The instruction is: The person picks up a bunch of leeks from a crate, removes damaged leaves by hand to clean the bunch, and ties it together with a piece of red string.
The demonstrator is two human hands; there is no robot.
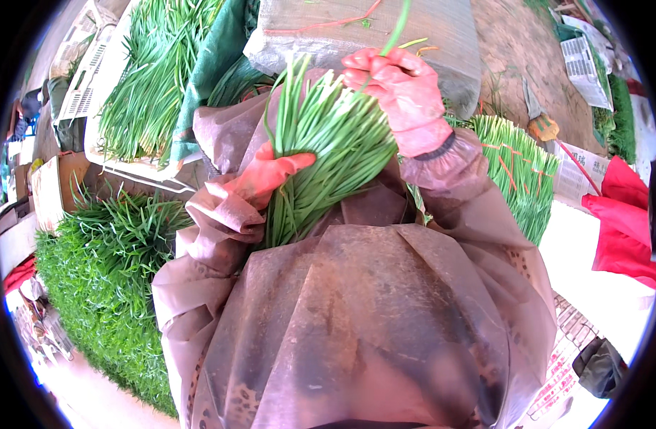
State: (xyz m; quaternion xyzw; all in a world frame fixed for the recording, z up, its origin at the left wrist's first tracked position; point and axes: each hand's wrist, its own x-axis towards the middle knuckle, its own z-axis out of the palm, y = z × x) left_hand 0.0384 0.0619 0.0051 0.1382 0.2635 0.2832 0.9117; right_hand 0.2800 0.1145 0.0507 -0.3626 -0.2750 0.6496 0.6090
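Observation:
My left hand (277, 172), in a pink rubber glove, is closed around a thick bunch of green Chinese chives (333, 145) above my lap. The pale cut ends fan out towards the top; the leaves hang down against my brown waterproof apron (360, 300). Just above the right side of the bunch, my right hand (400, 88), gloved the same way, pinches a single green leaf (399, 27) between thumb and fingers. That leaf points up and away, over a wrapped, box-shaped bundle (435, 32).
A white crate (93, 145) of loose chives stands at upper left, beside green cloth (212, 59). Below it lies a large heap of chives (108, 279). Tied bunches (516, 177) stand at my right, near a red-handled tool (577, 166) and red cloth (623, 214).

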